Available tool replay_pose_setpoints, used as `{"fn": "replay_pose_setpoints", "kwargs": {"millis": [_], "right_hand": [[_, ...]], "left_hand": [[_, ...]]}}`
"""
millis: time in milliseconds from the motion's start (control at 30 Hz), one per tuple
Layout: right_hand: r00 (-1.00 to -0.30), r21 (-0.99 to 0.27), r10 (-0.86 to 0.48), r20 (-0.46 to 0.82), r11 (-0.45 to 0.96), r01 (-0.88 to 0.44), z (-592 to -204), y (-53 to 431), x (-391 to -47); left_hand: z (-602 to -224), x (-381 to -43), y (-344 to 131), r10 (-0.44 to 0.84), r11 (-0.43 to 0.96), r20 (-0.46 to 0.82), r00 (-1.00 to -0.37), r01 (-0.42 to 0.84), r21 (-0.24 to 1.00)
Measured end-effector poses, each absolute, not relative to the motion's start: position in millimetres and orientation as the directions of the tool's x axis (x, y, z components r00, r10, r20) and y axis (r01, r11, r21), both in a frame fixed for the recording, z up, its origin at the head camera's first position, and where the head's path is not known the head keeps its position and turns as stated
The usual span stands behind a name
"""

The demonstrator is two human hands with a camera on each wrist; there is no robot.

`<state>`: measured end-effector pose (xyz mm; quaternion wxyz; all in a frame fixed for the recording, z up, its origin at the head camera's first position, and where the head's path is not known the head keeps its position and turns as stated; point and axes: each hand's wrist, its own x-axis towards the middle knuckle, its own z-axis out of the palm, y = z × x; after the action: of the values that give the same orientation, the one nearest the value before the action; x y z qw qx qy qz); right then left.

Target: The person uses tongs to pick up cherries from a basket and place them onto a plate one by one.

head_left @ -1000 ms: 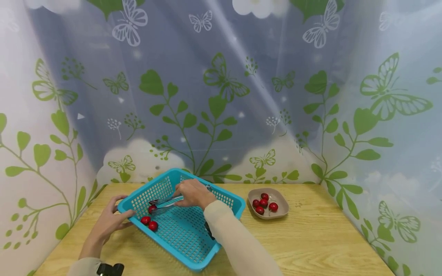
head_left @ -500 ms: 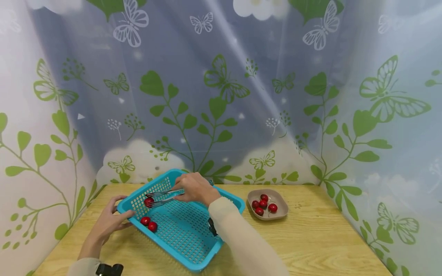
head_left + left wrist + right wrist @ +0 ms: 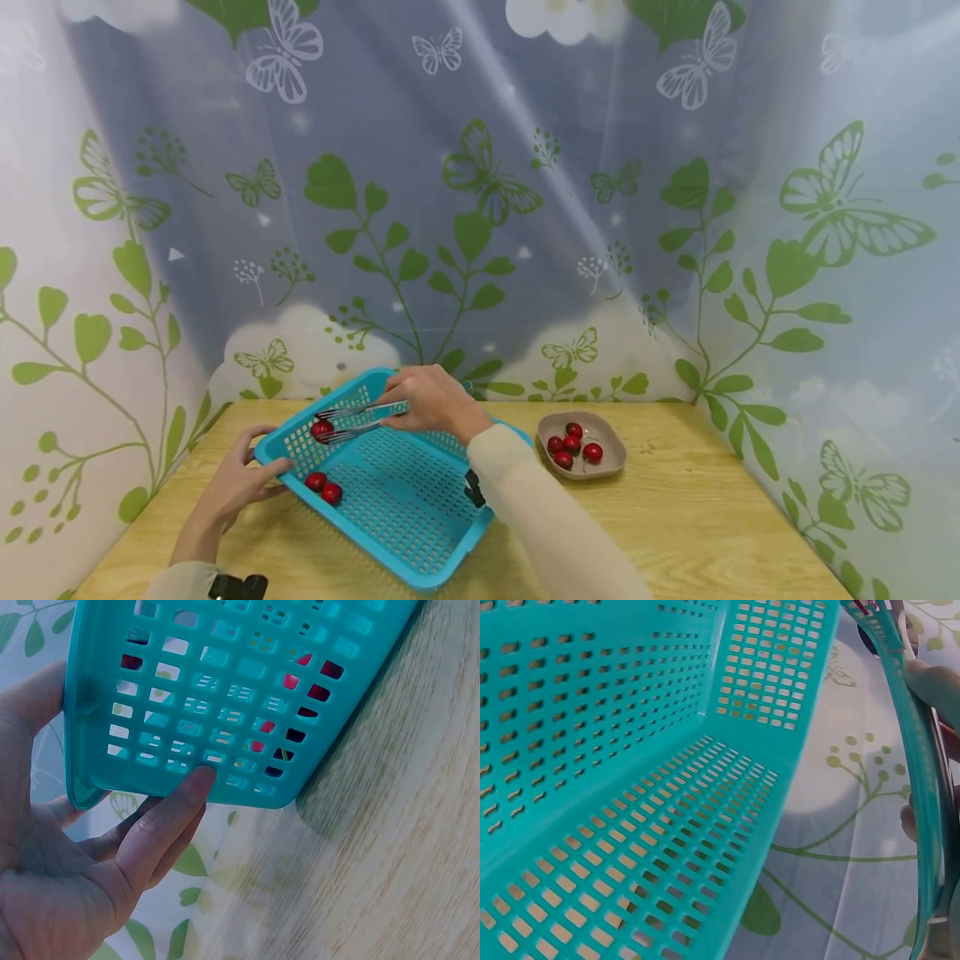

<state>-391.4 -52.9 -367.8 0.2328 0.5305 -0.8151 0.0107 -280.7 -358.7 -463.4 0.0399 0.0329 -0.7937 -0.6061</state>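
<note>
**Cherry between the tips of fork-ended tongs**

So the red cherry is at the left end of the blue basket, right between the tines; can't tell if it's touching the wall. Right hand has its fingers pinching the tongs. Left hand grips the basket's left corner, fingers curled round it. Two more cherries lie side by side in there, nearer the front. Off to the right, a beige dish holds five others on the wooden table.
</note>
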Motion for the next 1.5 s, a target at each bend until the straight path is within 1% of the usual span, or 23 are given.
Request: {"fn": "replay_pose_setpoints", "kwargs": {"millis": [200, 400, 567, 733, 1000, 1300, 1500], "right_hand": [[-0.289, 0.259, -0.854, 0.433, 0.425, -0.867, -358.2, -42.0, -388.0], [-0.278, 0.257, -0.842, 0.463, 0.427, -0.867, -352.2, -30.8, -384.9], [-0.213, 0.257, -0.822, 0.528, 0.394, -0.882, -349.3, -21.1, -381.8], [-0.162, 0.295, -0.809, 0.566, 0.382, -0.876, -347.7, -9.5, -376.8], [-0.129, 0.278, -0.784, 0.607, 0.362, -0.890, -352.2, 6.2, -373.8], [-0.046, 0.312, -0.761, 0.647, 0.319, -0.895, -352.7, 26.7, -374.1], [-0.021, 0.316, -0.758, 0.652, 0.297, -0.901, -350.2, 49.1, -374.0]], "left_hand": [[-463.7, -281.0, -359.5, -0.096, 0.276, 0.033, -0.995, 0.005, 0.961], [-464.3, -281.6, -359.7, -0.097, 0.275, 0.029, -0.995, 0.001, 0.962], [-465.4, -282.9, -360.9, -0.097, 0.275, 0.031, -0.995, 0.003, 0.961], [-466.1, -284.3, -361.9, -0.092, 0.274, 0.029, -0.995, 0.003, 0.962], [-466.7, -283.9, -362.8, -0.088, 0.277, 0.023, -0.996, -0.002, 0.961], [-465.9, -282.3, -362.1, -0.093, 0.293, 0.026, -0.995, -0.002, 0.956], [-465.5, -283.9, -362.6, -0.086, 0.286, 0.024, -0.996, -0.001, 0.958]]}}
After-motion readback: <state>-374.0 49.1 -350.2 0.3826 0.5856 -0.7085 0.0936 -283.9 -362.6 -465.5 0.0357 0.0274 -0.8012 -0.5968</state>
